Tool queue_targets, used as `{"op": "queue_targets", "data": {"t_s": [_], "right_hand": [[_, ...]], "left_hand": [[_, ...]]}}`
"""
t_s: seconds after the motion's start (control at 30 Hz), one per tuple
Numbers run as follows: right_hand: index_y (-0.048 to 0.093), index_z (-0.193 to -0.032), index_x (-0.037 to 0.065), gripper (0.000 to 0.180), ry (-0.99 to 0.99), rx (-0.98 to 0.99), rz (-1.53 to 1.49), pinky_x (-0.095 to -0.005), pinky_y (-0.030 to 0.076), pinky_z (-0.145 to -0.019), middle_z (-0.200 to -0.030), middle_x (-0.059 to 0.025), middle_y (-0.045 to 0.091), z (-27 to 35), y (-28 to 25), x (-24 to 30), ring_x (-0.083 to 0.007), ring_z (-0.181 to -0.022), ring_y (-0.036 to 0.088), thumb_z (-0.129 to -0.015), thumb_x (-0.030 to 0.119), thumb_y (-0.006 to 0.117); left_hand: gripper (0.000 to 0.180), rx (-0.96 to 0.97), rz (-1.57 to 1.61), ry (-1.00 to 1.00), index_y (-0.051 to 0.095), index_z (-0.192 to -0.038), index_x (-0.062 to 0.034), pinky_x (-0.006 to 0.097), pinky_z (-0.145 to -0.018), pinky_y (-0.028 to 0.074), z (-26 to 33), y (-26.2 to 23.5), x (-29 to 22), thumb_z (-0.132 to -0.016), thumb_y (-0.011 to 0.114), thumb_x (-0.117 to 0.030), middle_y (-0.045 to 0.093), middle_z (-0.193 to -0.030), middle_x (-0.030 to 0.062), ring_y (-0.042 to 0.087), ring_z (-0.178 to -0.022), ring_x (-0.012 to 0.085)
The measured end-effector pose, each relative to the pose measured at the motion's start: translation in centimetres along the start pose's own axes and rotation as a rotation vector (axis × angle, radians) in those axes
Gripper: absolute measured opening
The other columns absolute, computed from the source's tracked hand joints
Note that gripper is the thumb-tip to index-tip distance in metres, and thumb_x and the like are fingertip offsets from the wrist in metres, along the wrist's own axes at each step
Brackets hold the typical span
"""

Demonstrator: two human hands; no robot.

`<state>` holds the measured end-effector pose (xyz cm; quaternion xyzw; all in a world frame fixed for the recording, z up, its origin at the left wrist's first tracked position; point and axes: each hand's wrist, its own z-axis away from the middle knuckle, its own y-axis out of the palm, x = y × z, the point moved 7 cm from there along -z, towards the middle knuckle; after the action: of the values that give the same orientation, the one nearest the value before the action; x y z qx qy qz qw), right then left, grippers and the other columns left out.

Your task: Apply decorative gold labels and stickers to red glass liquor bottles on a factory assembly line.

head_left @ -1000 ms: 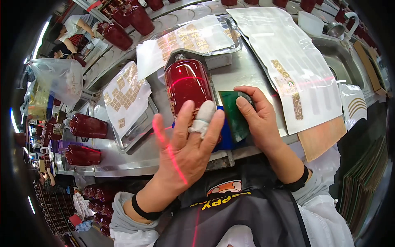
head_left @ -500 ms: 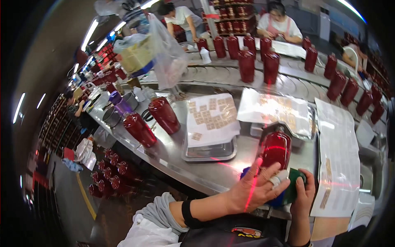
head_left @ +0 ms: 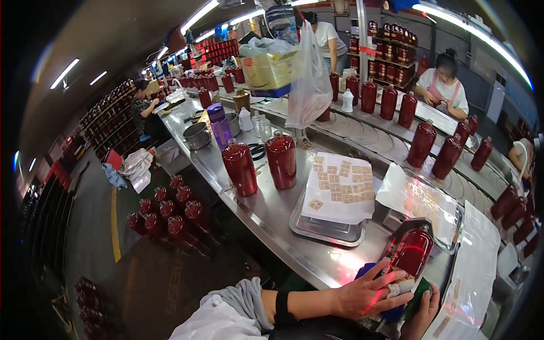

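Note:
A dark red glossy bottle (head_left: 412,249) with gold markings lies tilted in a dark angular cradle (head_left: 395,233), its neck pointing away from me. My left hand (head_left: 365,294) reaches across the bottle's near end with fingers stretched and spread, touching it; a white wrap (head_left: 400,286) covers one finger. Beneath that hand a blue pad (head_left: 364,271) shows. At the bottle's base, my right hand (head_left: 424,311) curls thumb and fingers around a green pad (head_left: 418,294). Whether a label lies under the left fingers is hidden. Red laser lines cross the hand and bottle.
Small gold labels on a white sheet (head_left: 340,187) lie over a metal tray (head_left: 328,231); another label sheet (head_left: 422,195) is beside it. Two red bottles (head_left: 240,168) stand left, near a purple bottle (head_left: 219,124). Several bottles (head_left: 170,209) stand on the floor. A co-worker (head_left: 445,85) sits across.
The view has swung left, so the bench appears farther right and lower. My left index finger, raised before, now lies lower against the bottle. The right hand stays at the green pad.

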<state>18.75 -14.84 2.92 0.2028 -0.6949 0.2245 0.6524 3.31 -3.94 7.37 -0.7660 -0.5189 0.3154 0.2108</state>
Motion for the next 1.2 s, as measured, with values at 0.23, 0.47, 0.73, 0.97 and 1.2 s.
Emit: {"op": "queue_targets", "data": {"t_s": [0.23,0.47,0.73,0.97,1.2], "right_hand": [[0.058,-0.109,-0.004,0.029,0.029,0.014,0.034,-0.0330,0.046,-0.076,-0.096,-0.0127,0.063,0.3,1.2,0.4,-0.0222,-0.084,0.057,-0.097,0.020,0.050],[0.055,-0.103,-0.006,0.030,-0.076,0.010,0.249,-0.0375,0.044,-0.074,-0.088,-0.0191,0.058,0.4,1.1,0.1,-0.0274,-0.079,0.053,-0.098,0.023,0.049],[0.057,-0.105,-0.006,0.030,-0.021,0.004,0.243,-0.0362,0.044,-0.076,-0.091,-0.0165,0.060,0.8,0.8,-0.6,-0.0252,-0.082,0.053,-0.098,0.022,0.049],[0.053,-0.122,-0.002,0.038,-0.002,-0.025,0.159,-0.0330,0.045,-0.083,-0.105,-0.0101,0.060,1.4,-0.4,-1.9,-0.0212,-0.091,0.055,-0.098,0.028,0.054],[0.055,-0.120,0.000,0.035,0.061,0.002,0.177,-0.0304,0.045,-0.081,-0.106,-0.0103,0.061,1.0,-0.3,-2.9,-0.0196,-0.091,0.056,-0.099,0.027,0.053]], "left_hand": [[0.050,-0.062,-0.022,-0.025,0.051,-0.136,-0.0130,0.055,-0.116,0.018,1.9,0.3,0.2,-0.087,0.060,-0.016,0.053,-0.138,0.0077,0.038,-0.136,0.0280],[0.061,-0.186,0.027,-0.041,0.048,-0.138,-0.0082,0.053,-0.111,0.027,3.1,-1.0,1.0,-0.080,0.068,-0.013,0.047,-0.140,0.0110,0.041,-0.131,0.0310],[0.071,-0.248,0.175,-0.128,0.045,-0.139,-0.0052,0.051,-0.108,0.032,4.0,-1.7,2.4,-0.074,0.073,-0.006,0.044,-0.142,0.0112,0.044,-0.125,0.0308],[0.056,-0.254,0.226,-0.098,0.048,-0.139,-0.0125,0.051,-0.097,0.037,4.2,-2.0,3.2,-0.087,0.064,-0.022,0.053,-0.134,0.0135,0.050,-0.115,0.0339],[0.053,-0.282,0.244,-0.087,0.050,-0.136,-0.0079,0.051,-0.094,0.039,4.1,-2.5,3.4,-0.085,0.064,-0.018,0.056,-0.126,0.0135,0.051,-0.112,0.0336]]}}
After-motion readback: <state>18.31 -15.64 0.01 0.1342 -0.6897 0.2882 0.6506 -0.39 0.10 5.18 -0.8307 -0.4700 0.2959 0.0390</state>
